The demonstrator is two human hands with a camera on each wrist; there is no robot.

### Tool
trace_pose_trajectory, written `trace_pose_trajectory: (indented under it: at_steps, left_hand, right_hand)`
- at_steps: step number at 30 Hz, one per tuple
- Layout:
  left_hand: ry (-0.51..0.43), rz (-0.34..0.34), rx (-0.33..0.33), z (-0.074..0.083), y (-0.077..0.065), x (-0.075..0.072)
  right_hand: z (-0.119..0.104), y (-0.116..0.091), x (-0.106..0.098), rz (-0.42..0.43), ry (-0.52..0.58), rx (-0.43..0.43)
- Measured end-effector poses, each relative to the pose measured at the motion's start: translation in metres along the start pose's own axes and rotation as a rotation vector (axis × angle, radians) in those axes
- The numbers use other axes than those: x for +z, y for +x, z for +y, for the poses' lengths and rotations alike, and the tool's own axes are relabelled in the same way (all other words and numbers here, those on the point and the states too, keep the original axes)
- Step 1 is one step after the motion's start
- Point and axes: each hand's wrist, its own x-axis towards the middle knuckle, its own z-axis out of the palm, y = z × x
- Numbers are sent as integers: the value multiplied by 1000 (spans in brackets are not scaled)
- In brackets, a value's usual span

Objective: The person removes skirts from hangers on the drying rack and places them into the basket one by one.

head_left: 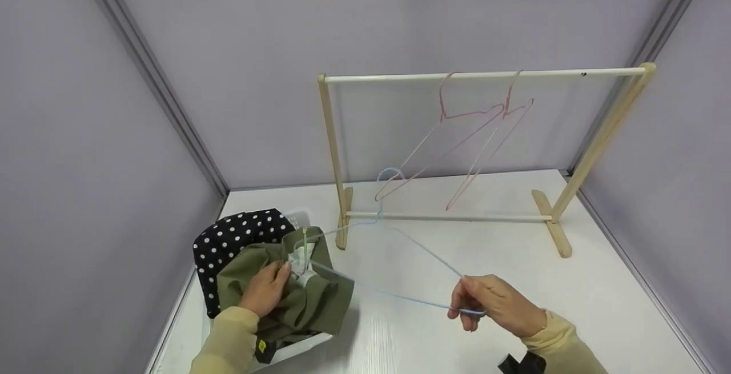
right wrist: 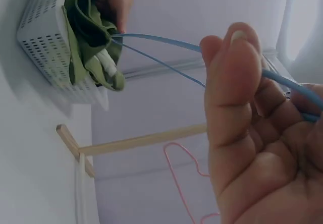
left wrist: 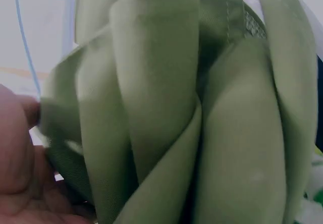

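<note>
My left hand [head_left: 265, 291] grips an olive-green garment [head_left: 337, 308] with white lining showing at its opening, at the top of a white basket [head_left: 300, 351]. Folds of the green cloth [left wrist: 161, 82] fill most of the left wrist view. My right hand [head_left: 502, 302] pinches one end of a blue clothes hanger [head_left: 394, 294] between thumb and fingers. The hanger's other end reaches into the garment's opening beside my left fingers, and that tip is hidden. Its hook [head_left: 390, 170] points toward the rack. In the right wrist view the hanger [right wrist: 169, 40] runs from my fingers to the garment.
A black cloth with white dots [head_left: 243, 234] hangs over the basket's back left. Behind stands a clothes rack with wooden legs and a white rail [head_left: 388, 78]. Two pink hangers [head_left: 471, 113] hang from it. Pale walls enclose the white table [head_left: 422, 345] at the back and sides.
</note>
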Motion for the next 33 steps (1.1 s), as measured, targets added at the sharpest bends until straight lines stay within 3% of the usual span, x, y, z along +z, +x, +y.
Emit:
trace_pose_trajectory:
  at_steps: [3,8,13,19,26,30,33]
  left_hand:
    - [73,-30,2,-10,-2,1]
    - [225,-124,61,-21,-4,8]
    - [223,-143,63,-16,-5,6]
    - [94,-57,76,7,-9,-10]
    - [-16,156,303,51,-16,-19]
    - [-264,217,450,83,-21,-13]
    - [-513,172,523,104,-27,-6]
  right_hand:
    - [-5,-11,-8,45,-16,-44]
    - [-13,-25,-15,103,-17,-70]
    - [-17,-34,-20,112,-16,-69]
    - [-20,-45,-30,105,-23,-131]
    - [-27,-63,-45,84,-100,-204]
    - [-31,-74,-52,63,-152,-239]
    - [-31,-81,-56,35,-123,-285]
